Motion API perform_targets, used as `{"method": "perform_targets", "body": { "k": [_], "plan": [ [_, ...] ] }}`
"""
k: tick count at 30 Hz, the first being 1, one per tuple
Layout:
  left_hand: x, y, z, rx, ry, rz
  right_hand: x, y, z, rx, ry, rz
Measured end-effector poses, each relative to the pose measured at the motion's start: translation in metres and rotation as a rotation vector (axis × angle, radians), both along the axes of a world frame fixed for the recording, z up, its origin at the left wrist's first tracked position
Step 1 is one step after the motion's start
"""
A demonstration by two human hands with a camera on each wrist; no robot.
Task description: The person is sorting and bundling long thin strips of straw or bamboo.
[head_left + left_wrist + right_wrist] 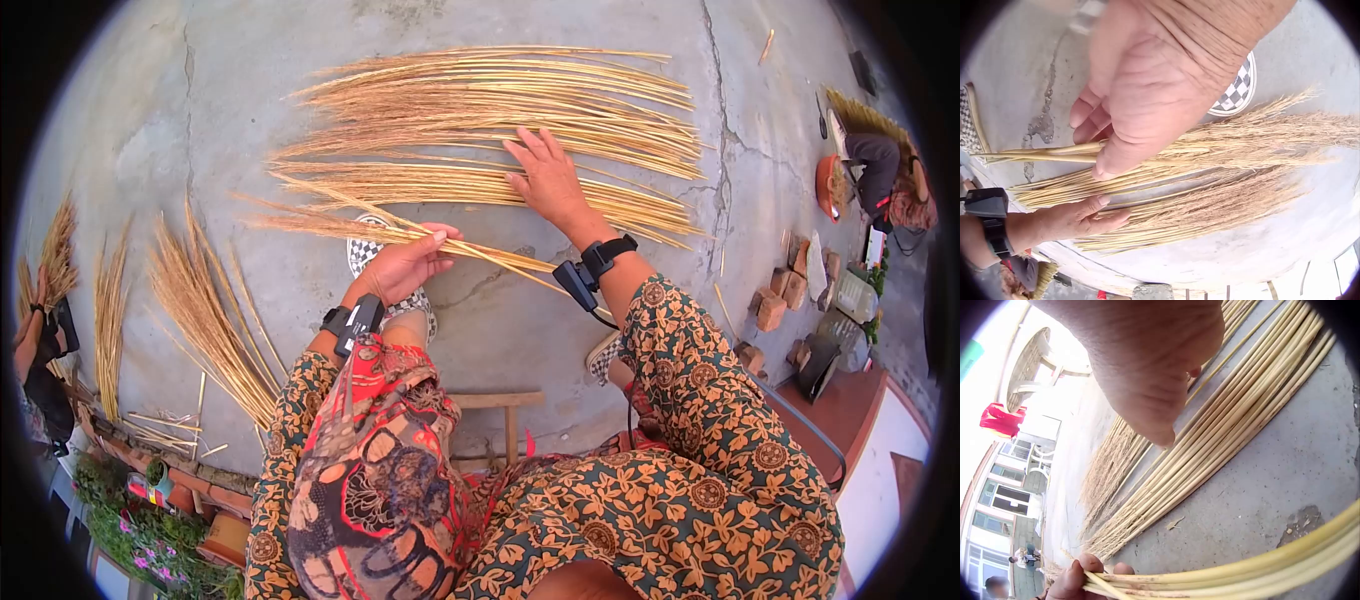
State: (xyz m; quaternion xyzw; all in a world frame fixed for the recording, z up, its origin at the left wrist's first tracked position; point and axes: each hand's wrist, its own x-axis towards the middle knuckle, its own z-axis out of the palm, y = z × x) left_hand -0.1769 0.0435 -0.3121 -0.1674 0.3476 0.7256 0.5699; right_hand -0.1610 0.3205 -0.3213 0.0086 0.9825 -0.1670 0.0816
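My left hand grips a few long straw stalks, thumb over them, their feathery ends pointing left. In the left wrist view the left hand pinches these stalks between thumb and fingers. Beyond it, my right hand is over the stalks spread on the floor, its fingers extended and holding nothing. The right wrist view has the right hand close above the loose stalks; whether it touches them cannot be told. At that view's bottom edge, the left hand's fingertips hold the thin bundle.
More straw bundles lie on the left floor. Bricks and a red-orange basin are at the right. A wooden stool stands between the legs, near the checkered shoes. Other people sit at both far sides.
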Motion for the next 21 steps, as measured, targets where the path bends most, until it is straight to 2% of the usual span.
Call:
{"method": "perform_targets", "body": {
  "k": [9, 15, 18, 21],
  "plan": [
    [0.000, 0.000, 0.004, 0.046, 0.011, 0.030, 0.073, -0.024, 0.015, 0.040, -0.069, 0.055],
    [-0.001, -0.001, 0.001, 0.066, -0.003, 0.045, 0.078, -0.018, 0.020, -0.114, 0.030, 0.077],
    [0.001, 0.000, 0.002, 0.066, 0.004, 0.048, 0.078, -0.020, 0.018, -0.176, 0.022, -0.023],
    [0.001, 0.001, 0.004, 0.061, 0.015, 0.048, 0.052, -0.013, 0.014, -0.223, 0.136, -0.108]
  ]
}}
